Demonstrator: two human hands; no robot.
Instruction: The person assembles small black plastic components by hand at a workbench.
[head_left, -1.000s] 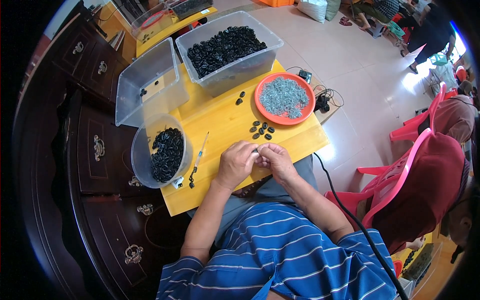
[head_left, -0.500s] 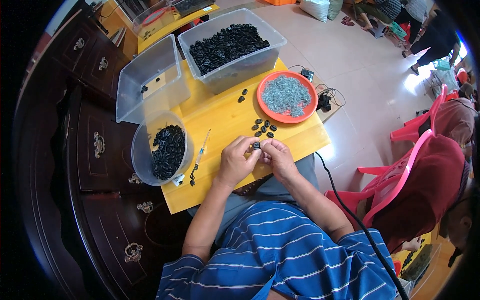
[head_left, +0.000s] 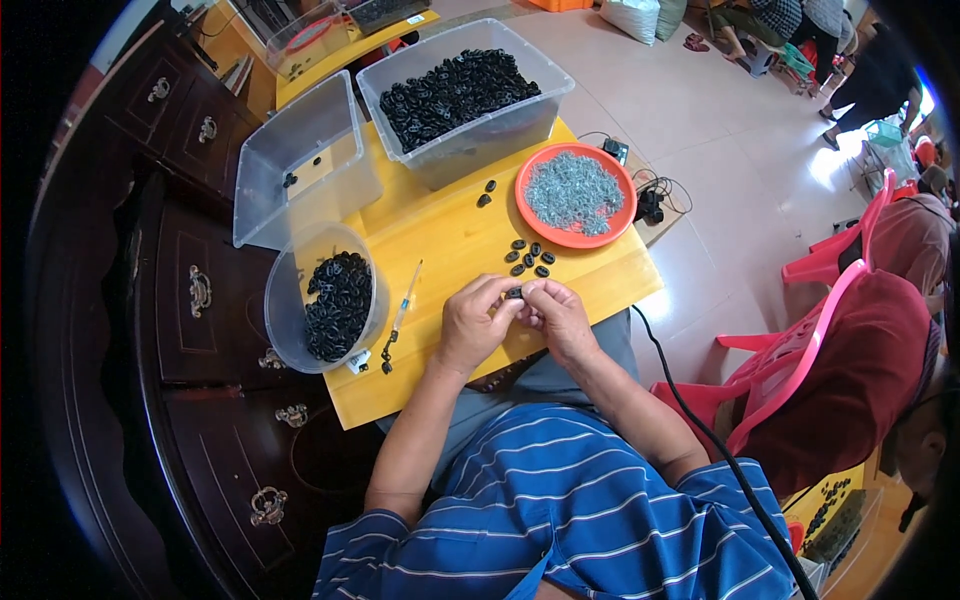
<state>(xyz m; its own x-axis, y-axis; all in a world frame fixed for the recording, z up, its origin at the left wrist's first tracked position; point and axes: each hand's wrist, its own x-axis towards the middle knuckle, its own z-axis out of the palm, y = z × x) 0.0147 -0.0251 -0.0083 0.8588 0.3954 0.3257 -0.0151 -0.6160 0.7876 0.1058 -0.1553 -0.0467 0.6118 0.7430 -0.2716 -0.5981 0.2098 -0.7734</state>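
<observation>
Both hands have stayed together at the near edge of the table (head_left: 450, 250), shifting only slightly since a second ago. Between them sits a small black ring-like part (head_left: 514, 293), dark and rounded, mostly hidden by fingertips. It is pinched from both sides: the left hand (head_left: 475, 322) grips it with thumb and forefinger, the right hand (head_left: 560, 315) does the same, fingertips meeting over it.

Just beyond the hands lie loose parts (head_left: 528, 257) of the same kind, with two more near the big bin (head_left: 465, 95), which is heaped with black parts at the far edge. An orange plate (head_left: 576, 194) at the right corner holds grey metal bits. A round tub (head_left: 325, 300) at the left edge is part full of black parts. An almost bare clear bin (head_left: 300, 160) sits at the far left corner. A syringe (head_left: 403, 305) lies between tub and hands
</observation>
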